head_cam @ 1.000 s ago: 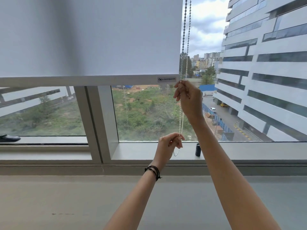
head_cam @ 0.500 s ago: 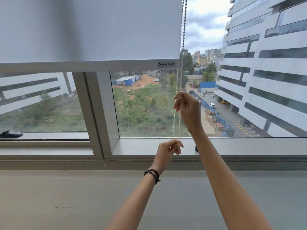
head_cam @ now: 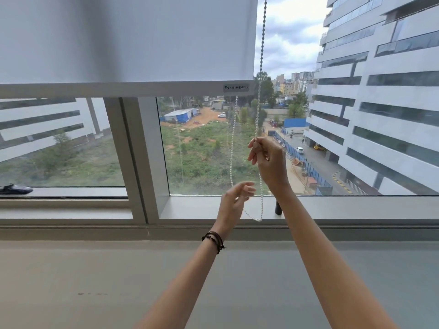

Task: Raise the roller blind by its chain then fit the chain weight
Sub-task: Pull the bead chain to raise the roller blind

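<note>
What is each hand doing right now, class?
Left hand: open, fingers loosely curled beside the chain, not gripping it.
Right hand: closed, pinching the chain.

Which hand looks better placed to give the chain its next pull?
Right. The right hand is pinched shut on the chain, high on the strand; the left hand is open, low by the slack loop.

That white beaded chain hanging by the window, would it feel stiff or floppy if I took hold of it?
Probably floppy: the bead chain sags into a loose loop below the right hand, which pinches one strand. It looks light, since a fingertip pinch is enough to hold it. The small round beads may slip through a loose grip; the left hand is open beside the other strand.
</note>
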The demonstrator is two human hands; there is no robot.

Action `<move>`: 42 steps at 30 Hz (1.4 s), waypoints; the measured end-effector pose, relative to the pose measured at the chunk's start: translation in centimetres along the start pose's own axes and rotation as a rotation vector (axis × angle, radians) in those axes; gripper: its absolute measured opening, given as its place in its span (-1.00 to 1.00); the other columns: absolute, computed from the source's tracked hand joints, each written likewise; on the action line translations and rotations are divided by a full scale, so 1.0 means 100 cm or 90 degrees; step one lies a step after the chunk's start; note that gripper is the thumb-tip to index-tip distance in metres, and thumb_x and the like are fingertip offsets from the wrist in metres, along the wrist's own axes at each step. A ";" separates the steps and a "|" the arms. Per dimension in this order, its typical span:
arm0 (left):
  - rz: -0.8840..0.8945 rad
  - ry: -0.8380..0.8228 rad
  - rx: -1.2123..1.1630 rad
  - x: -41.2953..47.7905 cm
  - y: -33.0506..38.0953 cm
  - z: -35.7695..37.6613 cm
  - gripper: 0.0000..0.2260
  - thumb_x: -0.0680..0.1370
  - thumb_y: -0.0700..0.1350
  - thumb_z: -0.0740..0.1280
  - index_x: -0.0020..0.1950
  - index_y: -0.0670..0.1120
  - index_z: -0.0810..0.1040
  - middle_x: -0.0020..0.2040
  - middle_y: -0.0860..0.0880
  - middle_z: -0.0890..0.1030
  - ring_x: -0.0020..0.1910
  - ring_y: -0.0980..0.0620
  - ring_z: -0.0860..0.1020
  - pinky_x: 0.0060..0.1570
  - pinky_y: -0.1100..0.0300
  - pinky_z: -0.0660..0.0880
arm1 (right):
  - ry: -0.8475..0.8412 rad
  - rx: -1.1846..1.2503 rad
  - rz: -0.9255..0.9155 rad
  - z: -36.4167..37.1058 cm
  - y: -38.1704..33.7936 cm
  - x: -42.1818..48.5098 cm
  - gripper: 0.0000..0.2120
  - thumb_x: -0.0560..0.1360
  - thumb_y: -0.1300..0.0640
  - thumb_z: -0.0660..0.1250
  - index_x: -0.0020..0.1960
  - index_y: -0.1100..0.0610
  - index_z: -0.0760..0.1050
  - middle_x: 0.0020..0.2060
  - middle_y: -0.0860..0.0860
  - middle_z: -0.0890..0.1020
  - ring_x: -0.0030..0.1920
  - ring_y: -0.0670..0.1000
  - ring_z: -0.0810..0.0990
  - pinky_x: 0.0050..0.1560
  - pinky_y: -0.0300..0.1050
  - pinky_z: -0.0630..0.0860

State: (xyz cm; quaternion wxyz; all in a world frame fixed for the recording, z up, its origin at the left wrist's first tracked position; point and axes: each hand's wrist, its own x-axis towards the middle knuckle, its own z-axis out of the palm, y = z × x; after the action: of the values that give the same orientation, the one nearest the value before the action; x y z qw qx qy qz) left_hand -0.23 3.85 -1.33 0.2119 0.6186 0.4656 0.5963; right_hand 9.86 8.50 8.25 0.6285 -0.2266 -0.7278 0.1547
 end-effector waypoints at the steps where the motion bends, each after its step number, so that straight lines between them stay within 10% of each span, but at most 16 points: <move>1: -0.007 0.023 -0.036 0.007 0.009 -0.003 -0.80 0.63 -0.22 0.15 0.12 -0.10 0.55 -0.04 -0.08 0.65 -0.05 0.09 0.62 0.02 0.22 0.55 | 0.000 0.002 0.001 0.000 -0.001 -0.001 -0.80 0.55 0.36 0.16 -0.16 0.18 0.49 -0.44 -0.08 0.53 -0.48 -0.13 0.51 -0.43 -0.31 0.47; 10: 0.128 0.133 -0.082 0.092 0.133 -0.031 -0.71 0.65 -0.15 0.10 0.34 -0.22 0.35 0.13 -0.15 0.58 -0.08 0.08 0.60 -0.09 0.32 0.54 | -0.010 0.021 0.030 0.007 -0.011 -0.003 -0.74 0.52 0.42 0.12 -0.16 0.16 0.49 -0.46 0.04 0.55 -0.49 -0.07 0.48 -0.41 -0.26 0.45; 14: 0.199 0.065 -0.045 0.113 0.171 -0.033 -0.71 0.64 -0.18 0.11 0.33 -0.25 0.35 -0.16 -0.04 0.63 -0.33 0.22 0.60 -0.30 0.36 0.53 | -0.002 0.015 0.030 0.008 -0.012 -0.005 -0.75 0.53 0.41 0.13 -0.15 0.17 0.50 -0.46 0.03 0.54 -0.48 -0.09 0.48 -0.41 -0.31 0.46; 24: 0.320 0.083 0.119 0.115 0.172 -0.029 -0.85 0.59 -0.29 0.21 -0.07 -0.24 0.57 -0.41 -0.01 0.57 -0.52 0.23 0.51 -0.43 0.38 0.47 | 0.022 0.000 0.000 0.008 -0.007 -0.006 -0.80 0.54 0.37 0.16 -0.14 0.22 0.53 -0.46 0.03 0.54 -0.45 -0.09 0.51 -0.42 -0.36 0.43; 42: 0.314 0.108 0.087 0.115 0.158 -0.037 -0.84 0.59 -0.32 0.19 -0.05 -0.25 0.57 -0.41 -0.02 0.56 -0.50 0.20 0.51 -0.42 0.35 0.49 | 0.013 -0.002 -0.035 0.015 -0.004 -0.013 -0.79 0.54 0.38 0.15 -0.15 0.24 0.53 -0.46 0.03 0.54 -0.46 -0.17 0.50 -0.40 -0.43 0.39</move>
State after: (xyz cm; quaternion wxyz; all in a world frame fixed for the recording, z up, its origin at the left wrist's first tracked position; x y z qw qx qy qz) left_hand -0.18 4.75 18.56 -0.0218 0.6743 0.3563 0.6465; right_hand 8.51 7.55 7.08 0.6398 -0.2089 -0.7275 0.1336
